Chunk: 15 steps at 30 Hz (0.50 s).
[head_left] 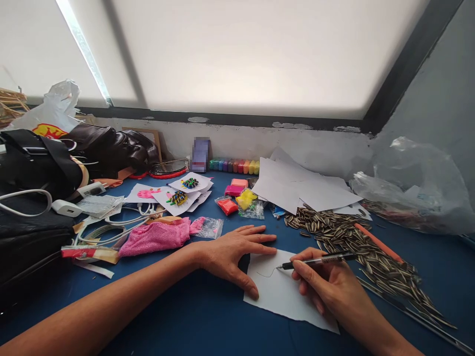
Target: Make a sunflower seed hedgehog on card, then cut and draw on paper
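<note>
A black pen (319, 260) is gripped in my right hand (326, 284), its tip touching a torn-edged sheet of white paper (293, 301). A thin curved line runs on the sheet to the left of the pen tip. My left hand (237, 254) lies with fingers spread, thumb and fingertips on the paper's left and upper edge. Just right of my right hand spreads a heap of striped sunflower seeds (334, 230), with an orange stick (378, 242) on top.
Beyond my hands lie red clay (226, 205), yellow clay (246, 199) and larger white sheets (297, 183). Pink cloth (156, 237), white cables and decorated paper pieces (178, 200) are to the left, near black bags (33, 207). A metal tool (415, 316) lies at right, below a plastic bag (419, 188).
</note>
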Available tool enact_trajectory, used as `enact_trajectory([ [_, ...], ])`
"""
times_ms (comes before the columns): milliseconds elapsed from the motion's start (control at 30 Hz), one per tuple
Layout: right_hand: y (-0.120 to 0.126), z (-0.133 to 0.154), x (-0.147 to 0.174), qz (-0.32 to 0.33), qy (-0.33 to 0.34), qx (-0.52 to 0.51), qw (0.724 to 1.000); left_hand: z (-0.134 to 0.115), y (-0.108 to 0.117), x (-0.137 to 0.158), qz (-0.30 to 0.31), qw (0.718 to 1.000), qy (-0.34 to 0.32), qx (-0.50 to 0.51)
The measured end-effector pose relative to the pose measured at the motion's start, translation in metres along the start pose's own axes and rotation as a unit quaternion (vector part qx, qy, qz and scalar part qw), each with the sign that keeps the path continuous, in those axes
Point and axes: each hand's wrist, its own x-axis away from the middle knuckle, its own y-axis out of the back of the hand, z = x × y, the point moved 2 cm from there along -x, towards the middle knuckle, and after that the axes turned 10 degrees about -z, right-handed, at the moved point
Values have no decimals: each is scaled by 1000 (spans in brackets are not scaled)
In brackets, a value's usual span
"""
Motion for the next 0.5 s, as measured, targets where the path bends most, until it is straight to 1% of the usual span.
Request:
enact_trajectory([
  [267, 1, -3, 0, -4, -4, 3, 1000, 0, -1, 0, -6, 1000, -2, 0],
  [500, 1, -4, 1, -22, 4, 10, 1000, 1, -1, 1, -2, 1000, -2, -6],
])
